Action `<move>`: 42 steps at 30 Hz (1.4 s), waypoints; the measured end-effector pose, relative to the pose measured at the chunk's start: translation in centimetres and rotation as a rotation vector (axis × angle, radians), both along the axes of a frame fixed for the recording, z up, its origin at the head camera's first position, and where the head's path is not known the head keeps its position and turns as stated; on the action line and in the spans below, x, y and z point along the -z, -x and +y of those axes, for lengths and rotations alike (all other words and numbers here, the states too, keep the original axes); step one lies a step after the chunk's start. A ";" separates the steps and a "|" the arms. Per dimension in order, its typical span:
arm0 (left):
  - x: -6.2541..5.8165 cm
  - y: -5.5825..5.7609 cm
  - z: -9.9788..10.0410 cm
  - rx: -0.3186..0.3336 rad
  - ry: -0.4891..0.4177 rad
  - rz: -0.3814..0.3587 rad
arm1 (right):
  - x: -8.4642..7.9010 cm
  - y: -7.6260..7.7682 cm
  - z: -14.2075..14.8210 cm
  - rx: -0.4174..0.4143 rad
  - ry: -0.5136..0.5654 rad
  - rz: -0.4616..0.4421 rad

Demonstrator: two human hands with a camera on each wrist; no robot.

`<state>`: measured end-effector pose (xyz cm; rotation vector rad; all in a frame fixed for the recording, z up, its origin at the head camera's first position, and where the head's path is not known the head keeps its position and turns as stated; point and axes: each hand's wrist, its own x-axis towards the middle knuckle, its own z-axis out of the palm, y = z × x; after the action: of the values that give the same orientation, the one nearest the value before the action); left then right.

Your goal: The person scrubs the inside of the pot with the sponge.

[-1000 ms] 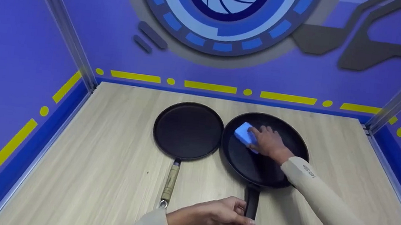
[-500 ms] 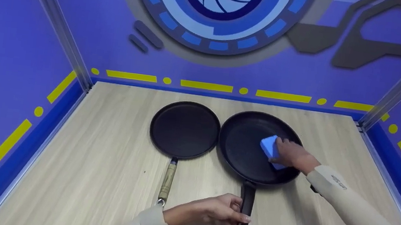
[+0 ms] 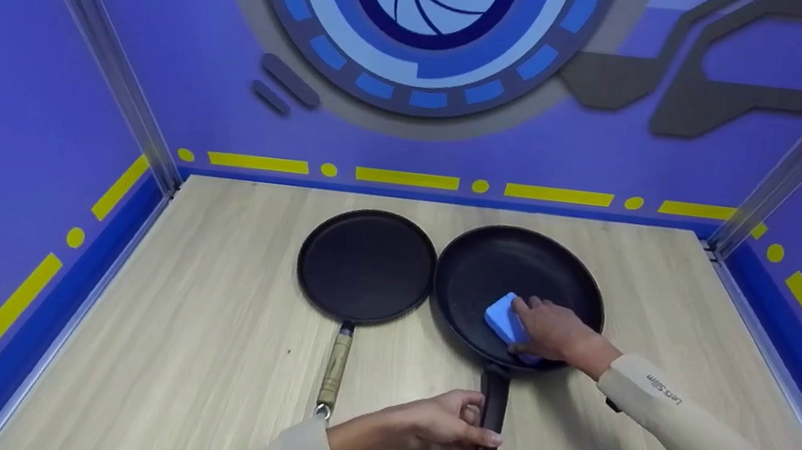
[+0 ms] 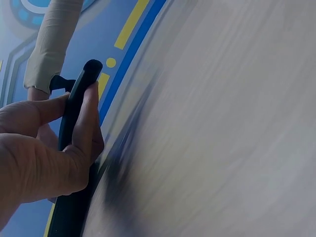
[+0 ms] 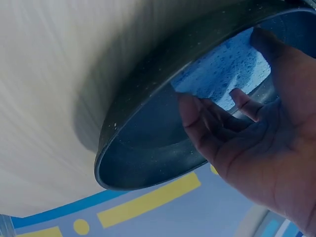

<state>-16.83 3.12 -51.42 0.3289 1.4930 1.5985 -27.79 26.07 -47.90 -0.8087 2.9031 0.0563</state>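
Head view | left hand (image 3: 434,427) grip clamps pan handle (image 3: 489,424) | right hand (image 3: 547,330) grip holds sponge (image 3: 506,318) | second pan (image 3: 366,266) alongside

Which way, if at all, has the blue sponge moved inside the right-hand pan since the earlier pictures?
Yes. The blue sponge has moved from the pan's far left part round to its near rim, close to the black handle, under the right hand.

Two black pans sit on the table: one (image 3: 366,266) with a wooden handle, one (image 3: 509,267) with a black handle. One blue sponge (image 3: 505,318). Two hands show.
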 end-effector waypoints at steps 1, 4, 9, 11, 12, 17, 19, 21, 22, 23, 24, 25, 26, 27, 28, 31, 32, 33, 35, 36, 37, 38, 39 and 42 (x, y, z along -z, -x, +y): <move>0.0 -0.2 0.0 -0.007 -0.001 0.001 | 0.1 -0.1 0.0 -0.002 -0.003 0.008; 0.0 -0.7 -0.1 -0.039 0.000 0.015 | 0.0 -0.2 0.0 -0.013 0.002 0.007; -0.5 -1.1 -0.4 -0.071 0.013 0.043 | -0.7 -0.6 0.6 -0.001 0.055 -0.028; -0.8 -1.0 -0.5 -0.068 0.016 0.063 | -1.1 -0.7 1.2 0.018 0.077 0.001; -1.0 -1.0 -0.5 -0.068 0.020 0.077 | -1.4 -0.8 1.4 0.026 0.089 0.025; -1.6 -0.5 -1.2 -0.028 0.074 0.121 | -2.7 -1.2 2.2 0.019 0.126 0.142; -1.9 -0.3 -1.8 -0.050 0.088 0.129 | -3.3 -1.5 2.5 0.013 0.134 0.164; -2.4 0.1 -2.6 -0.097 0.095 0.159 | -4.0 -1.8 3.0 0.016 0.136 0.174; -2.8 0.4 -3.1 -0.127 0.103 0.186 | -4.3 -1.9 3.5 0.023 0.146 0.172; -3.1 0.8 -3.6 -0.163 0.111 0.226 | -4.6 -1.8 4.1 0.033 0.160 0.166; -3.4 1.4 -4.1 -0.194 0.116 0.276 | -4.9 -1.7 4.8 0.049 0.175 0.160; -3.7 2.1 -4.7 -0.218 0.129 0.330 | -5.1 -1.5 5.7 0.070 0.191 0.153; -4.1 2.9 -5.3 -0.237 0.145 0.390 | -5.3 -1.2 6.6 0.096 0.210 0.152; -4.4 3.6 -6.0 -0.253 0.163 0.456 | -5.5 -0.8 7.7 0.126 0.232 0.151; -4.7 4.4 -6.6 -0.276 0.180 0.525 | -5.6 -0.4 8.7 0.158 0.254 0.155; -5.4 6.2 -8.7 -0.330 0.246 0.732 | -5.5 0.4 11.7 0.251 0.286 0.192; -5.5 6.4 -9.5 -0.339 0.287 0.808 | -5.4 0.4 12.5 0.277 0.291 0.200; -5.5 6.7 -10.3 -0.346 0.337 0.892 | -5.3 0.3 13.3 0.300 0.298 0.199; -5.3 7.0 -11.8 -0.354 0.459 1.071 | -5.0 0.0 14.9 0.337 0.316 0.183; -5.1 7.1 -12.5 -0.359 0.527 1.163 | -4.9 -0.3 15.7 0.356 0.323 0.167; -4.9 7.2 -13.1 -0.365 0.597 1.244 | -4.7 -0.5 16.5 0.378 0.330 0.140; -4.7 7.3 -13.7 -0.376 0.654 1.306 | -4.5 -0.8 17.3 0.401 0.336 0.112; -4.5 7.4 -14.2 -0.393 0.703 1.364 | -4.3 -1.1 18.0 0.423 0.341 0.082; -3.9 7.6 -15.8 -0.441 0.773 1.428 | -3.5 -2.2 19.8 0.486 0.325 -0.002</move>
<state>-24.45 -12.66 -47.52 0.7948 3.2822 0.8007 -25.62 45.91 -44.41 -0.1125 3.0567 -0.4695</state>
